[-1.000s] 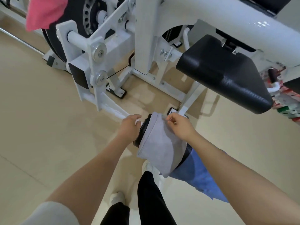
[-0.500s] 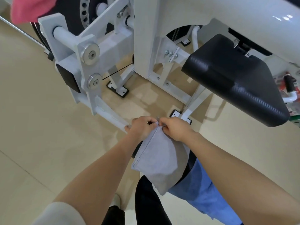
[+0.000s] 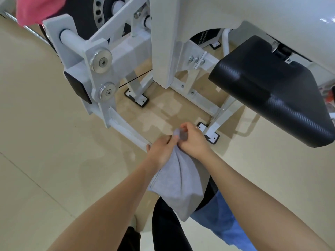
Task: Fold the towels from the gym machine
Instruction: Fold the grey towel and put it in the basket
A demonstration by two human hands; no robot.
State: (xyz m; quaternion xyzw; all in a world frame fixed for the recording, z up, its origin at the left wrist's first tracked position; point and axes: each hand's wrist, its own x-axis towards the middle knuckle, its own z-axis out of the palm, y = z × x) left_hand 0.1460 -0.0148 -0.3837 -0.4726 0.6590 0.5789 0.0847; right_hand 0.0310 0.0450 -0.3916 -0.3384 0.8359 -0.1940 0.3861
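Note:
A grey towel hangs folded in front of me, bunched at its top. My left hand and my right hand pinch its upper corners together, fingers touching, just above the white machine's low bar. Under the grey towel a blue towel drapes over a black roller pad that is mostly hidden. A pink towel hangs on the machine at the top left.
The white gym machine frame fills the upper view, with a black padded seat to the right and a black weight disc at the top. Beige floor spreads left. My black trouser legs and a shoe show below.
My hands came together from either side of the roller pad, bringing the grey towel's top corners to meet. The towel now hangs doubled and lifted off the pad.

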